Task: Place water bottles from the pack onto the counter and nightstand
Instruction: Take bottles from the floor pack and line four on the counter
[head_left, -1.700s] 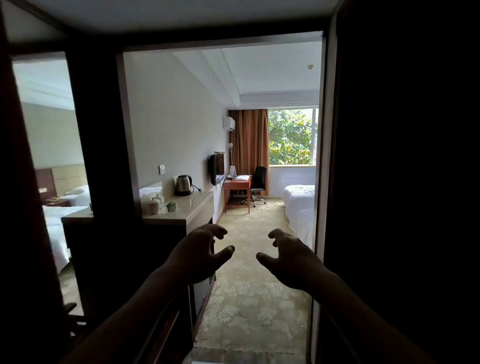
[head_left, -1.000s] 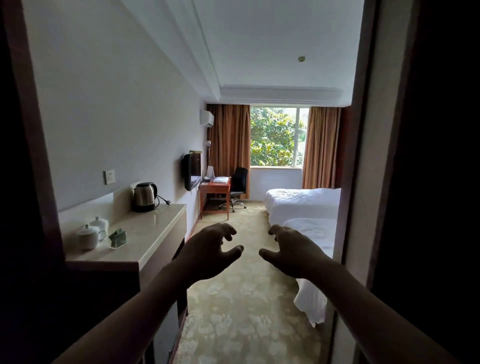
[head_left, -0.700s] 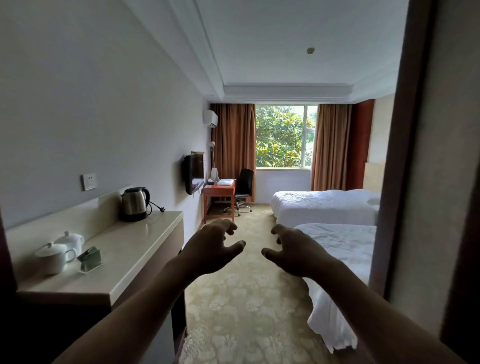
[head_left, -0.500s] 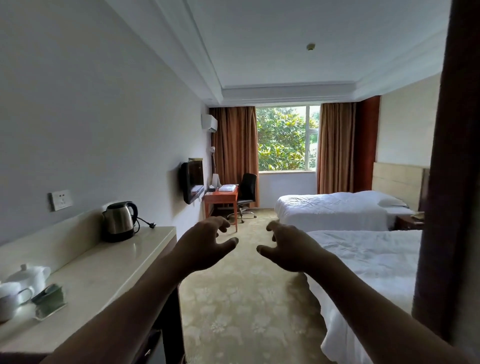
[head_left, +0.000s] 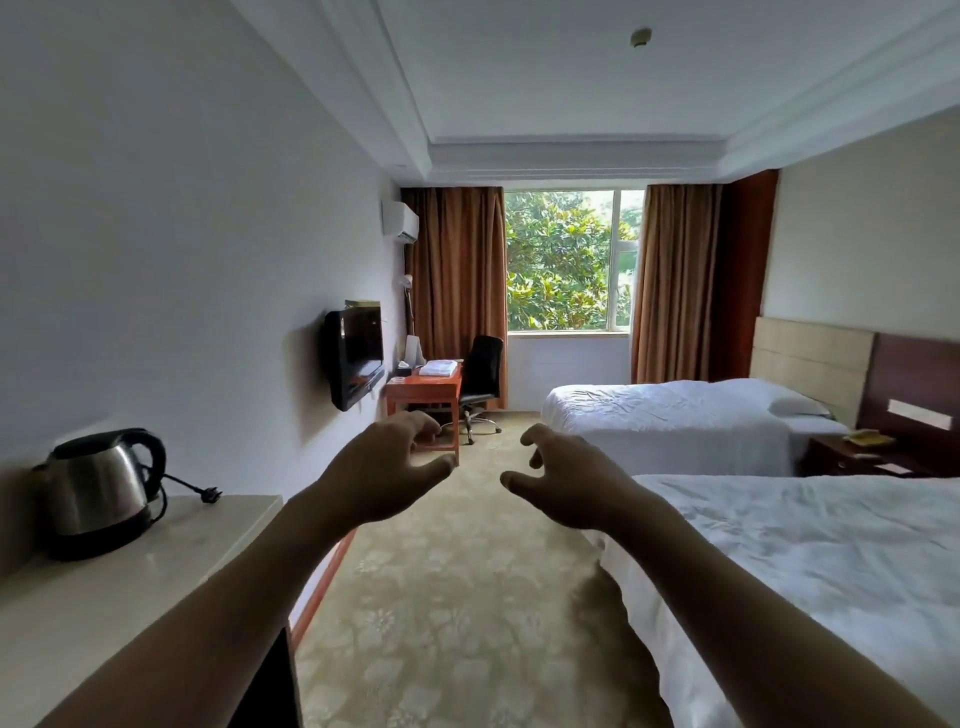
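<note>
Bottles and pack: not in view, location cannot be told. Head view: left hand (head_left: 387, 480) and right hand (head_left: 563, 483) held out over carpet, fingers loosely curled, holding nothing. Likely step: walking in, finding the pack. Tabletop (head_left: 156, 571) edge just left of left hand, kettle (head_left: 98, 491) on it. Bed (head_left: 810, 561) edge right of right hand; aisle between looks open. Nightstand (head_left: 852, 457) beyond, far right.

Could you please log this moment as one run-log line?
left hand: empty | right hand: empty | counter: kettle only | bottles: none visible
</note>
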